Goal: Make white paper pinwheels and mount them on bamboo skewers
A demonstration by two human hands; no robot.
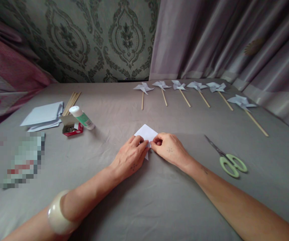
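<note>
A white piece of paper lies on the cloth in front of me, one corner pointing away and another small tip showing below my fingers. My left hand is closed on its left and near part, fingers bent over the paper. From the other side, my right hand pinches the paper's right edge between thumb and forefinger. The fingertips of both hands almost meet, and they hide the middle of the sheet, so I cannot tell exactly how it is folded there.
Several paper pinwheels on sticks lie along the back right. Green-handled scissors rest at right. At left are a paper stack, wooden sticks, a glue stick, a small red box of metal pieces and a blurred packet.
</note>
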